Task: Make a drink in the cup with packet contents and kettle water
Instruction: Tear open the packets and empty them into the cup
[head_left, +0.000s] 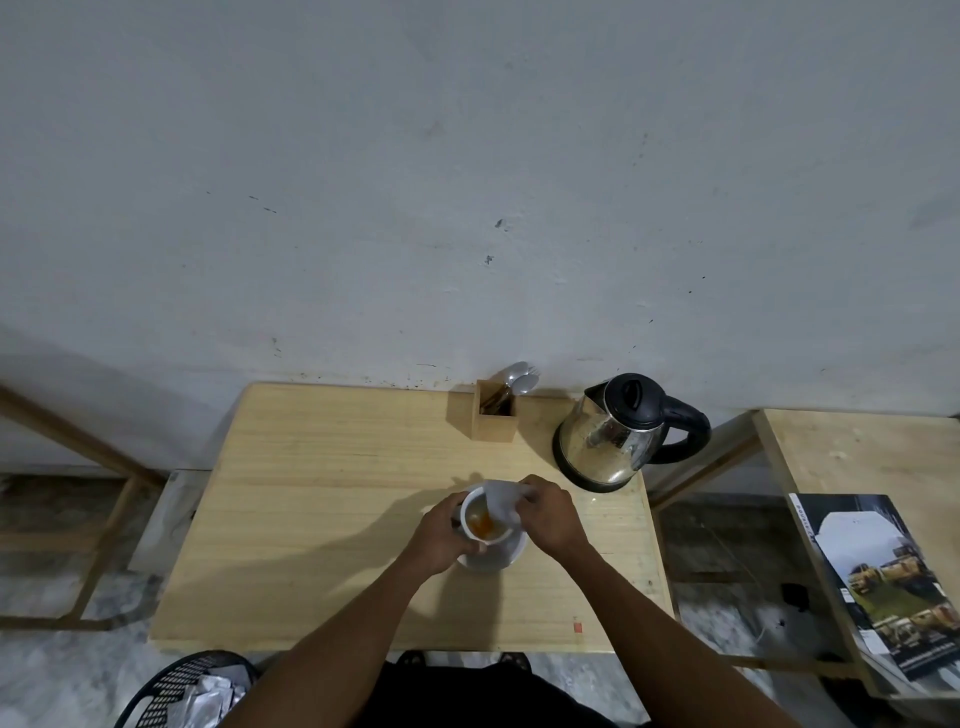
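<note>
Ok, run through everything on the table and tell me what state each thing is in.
Cup: upright on saucer, orange powder inside.
Packet: tipped over cup, emptying.
Saucer: under cup.
Kettle: lid shut, standing on its base.
Spoon holder: upright, spoons inside.
Left hand: holding the cup.
Right hand: pinching the packet.

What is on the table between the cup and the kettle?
Only the person's right hand, tipping the white packet over the cup. Beyond it, bare wooden table runs up to the kettle, as the head view shows.
</note>
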